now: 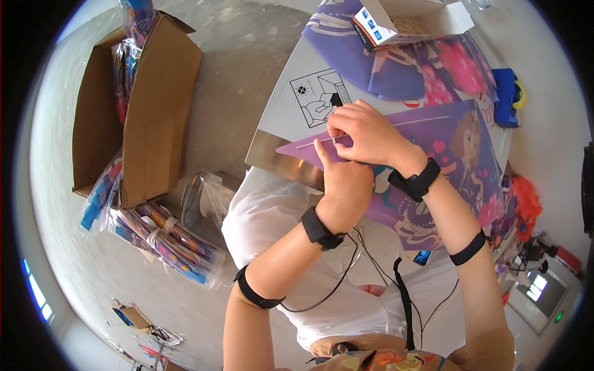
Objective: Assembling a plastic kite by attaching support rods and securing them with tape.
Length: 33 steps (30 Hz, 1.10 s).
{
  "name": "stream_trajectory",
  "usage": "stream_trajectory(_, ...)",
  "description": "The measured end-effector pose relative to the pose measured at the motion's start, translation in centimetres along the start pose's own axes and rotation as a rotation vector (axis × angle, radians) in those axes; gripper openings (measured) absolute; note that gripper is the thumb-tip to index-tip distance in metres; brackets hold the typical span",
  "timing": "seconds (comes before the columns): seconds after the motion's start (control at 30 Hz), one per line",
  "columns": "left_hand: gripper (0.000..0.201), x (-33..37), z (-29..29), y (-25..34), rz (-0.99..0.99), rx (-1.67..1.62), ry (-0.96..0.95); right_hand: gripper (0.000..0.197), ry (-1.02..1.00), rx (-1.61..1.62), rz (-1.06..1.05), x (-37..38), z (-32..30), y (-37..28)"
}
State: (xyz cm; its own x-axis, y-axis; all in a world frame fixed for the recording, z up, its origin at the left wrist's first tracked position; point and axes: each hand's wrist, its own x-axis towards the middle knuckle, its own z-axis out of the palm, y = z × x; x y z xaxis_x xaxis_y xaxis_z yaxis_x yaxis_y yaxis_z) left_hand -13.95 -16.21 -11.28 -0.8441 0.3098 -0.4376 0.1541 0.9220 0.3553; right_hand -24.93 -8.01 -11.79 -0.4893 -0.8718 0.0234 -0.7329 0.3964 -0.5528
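Observation:
A purple printed sheet (421, 142) with a pointed left corner, a cartoon figure and hearts lies over my lap and the table edge. A thin white strip (421, 120) runs along its upper edge. My left hand (346, 188) holds the sheet near that corner, its index finger stretched along the strip and the other fingers curled. Just above it, my right hand (370, 133) pinches at the strip with thumb and index finger. A short white end shows between those fingertips. My hands touch each other, and what lies under the left palm is hidden.
Further printed sheets (346, 46) and an open white box (427, 31) lie at the table's far side. A blue tape dispenser (506, 99) stands at right. Left of me is a cardboard box (158, 117), with wrapped bundles (167, 244) on the floor. Cables (334, 294) cross my lap.

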Motion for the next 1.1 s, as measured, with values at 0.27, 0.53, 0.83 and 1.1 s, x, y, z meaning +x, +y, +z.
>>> stream_trajectory(0.27,0.029,-0.1,0.0,0.1,0.002,0.057,0.055,0.012,-0.005,-0.037,-0.044,0.3,0.1,0.5)
stream_trajectory(0.53,0.016,-0.1,0.3,0.3,0.006,0.046,0.078,0.011,-0.017,-0.057,-0.031,0.5,0.0,0.4)
stream_trajectory(0.83,0.030,0.2,0.1,0.6,-0.011,0.092,0.008,0.009,0.011,-0.095,-0.083,0.3,0.2,0.6)
stream_trajectory(1.1,0.030,-0.1,-0.2,0.5,-0.013,0.105,0.066,0.013,-0.022,-0.077,-0.075,0.4,-0.1,0.5)
